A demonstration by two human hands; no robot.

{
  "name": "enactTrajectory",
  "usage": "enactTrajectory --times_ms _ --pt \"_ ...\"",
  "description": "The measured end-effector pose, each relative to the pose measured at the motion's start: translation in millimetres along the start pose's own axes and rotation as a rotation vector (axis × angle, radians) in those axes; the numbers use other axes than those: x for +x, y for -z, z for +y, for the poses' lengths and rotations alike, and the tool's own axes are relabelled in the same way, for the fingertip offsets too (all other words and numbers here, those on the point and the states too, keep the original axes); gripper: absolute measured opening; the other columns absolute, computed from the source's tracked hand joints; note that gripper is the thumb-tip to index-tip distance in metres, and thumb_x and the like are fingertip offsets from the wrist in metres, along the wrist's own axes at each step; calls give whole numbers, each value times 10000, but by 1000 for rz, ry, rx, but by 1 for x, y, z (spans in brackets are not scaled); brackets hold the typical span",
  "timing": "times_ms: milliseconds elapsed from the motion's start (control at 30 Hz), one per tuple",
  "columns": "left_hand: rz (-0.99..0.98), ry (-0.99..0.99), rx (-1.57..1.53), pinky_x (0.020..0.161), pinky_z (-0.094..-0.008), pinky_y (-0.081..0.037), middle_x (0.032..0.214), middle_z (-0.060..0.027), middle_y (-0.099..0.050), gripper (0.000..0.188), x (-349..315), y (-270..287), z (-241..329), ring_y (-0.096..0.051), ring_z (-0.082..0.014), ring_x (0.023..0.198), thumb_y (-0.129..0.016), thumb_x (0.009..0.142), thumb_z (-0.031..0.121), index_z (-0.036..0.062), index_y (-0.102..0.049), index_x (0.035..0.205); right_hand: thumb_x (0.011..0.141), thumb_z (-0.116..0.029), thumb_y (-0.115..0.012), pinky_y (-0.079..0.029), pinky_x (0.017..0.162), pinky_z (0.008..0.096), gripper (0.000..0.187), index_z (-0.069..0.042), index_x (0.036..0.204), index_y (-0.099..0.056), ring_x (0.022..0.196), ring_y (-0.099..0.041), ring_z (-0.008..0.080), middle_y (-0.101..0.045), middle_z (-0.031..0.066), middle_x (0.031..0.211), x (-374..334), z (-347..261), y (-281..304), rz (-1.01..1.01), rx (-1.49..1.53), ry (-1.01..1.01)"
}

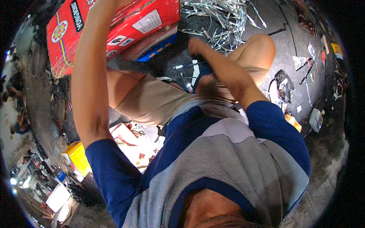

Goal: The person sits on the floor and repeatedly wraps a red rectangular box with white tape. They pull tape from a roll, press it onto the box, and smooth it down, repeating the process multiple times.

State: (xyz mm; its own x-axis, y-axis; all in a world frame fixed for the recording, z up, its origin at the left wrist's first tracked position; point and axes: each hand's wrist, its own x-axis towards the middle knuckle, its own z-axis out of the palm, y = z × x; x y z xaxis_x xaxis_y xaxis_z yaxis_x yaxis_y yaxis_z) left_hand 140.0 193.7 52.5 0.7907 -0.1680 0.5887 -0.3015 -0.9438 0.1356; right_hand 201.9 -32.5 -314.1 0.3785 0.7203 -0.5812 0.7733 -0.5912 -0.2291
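Note:
A large red box (125,22) wrapped in clear film stands in front of me on the left. My left arm reaches across it, and my left hand (114,3) is at its upper side, with the fingers cut off by the picture's top edge. Right of the box, my right hand (196,46) hovers near a heap of shiny silver strips (222,17). It looks curled closed and is slightly blurred; what it holds, if anything, is hidden. A thin rod-like piece (184,66) lies below that hand.
I sit on a black floor (273,22) with my legs folded. A blue-sided box (159,47) sits against the red one. A black plastic bag (283,87) and a white container (316,120) lie to the right. A yellow box (78,157) stands at my left.

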Motion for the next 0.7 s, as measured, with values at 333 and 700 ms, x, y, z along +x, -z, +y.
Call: enactTrajectory --times_ms 333,700 --pt "303 404 -8 938 -363 -494 1181 -114 -686 344 -131 41 168 -635 -269 1045 -813 722 132 117 -758 1061 907 -84 -542 -562 873 476 277 54 1135 -619 1025 -659 450 -624 279 1148 -63 -45 -49 110 108 -154" --pt "339 774 -508 928 -351 -487 1144 -144 -655 381 -176 2 182 -614 -249 1070 -765 759 -3 15 -699 1134 778 -299 -736 -559 822 406 320 -83 1015 -746 895 -717 324 -732 178 963 -74 -1 111 699 541 -204"
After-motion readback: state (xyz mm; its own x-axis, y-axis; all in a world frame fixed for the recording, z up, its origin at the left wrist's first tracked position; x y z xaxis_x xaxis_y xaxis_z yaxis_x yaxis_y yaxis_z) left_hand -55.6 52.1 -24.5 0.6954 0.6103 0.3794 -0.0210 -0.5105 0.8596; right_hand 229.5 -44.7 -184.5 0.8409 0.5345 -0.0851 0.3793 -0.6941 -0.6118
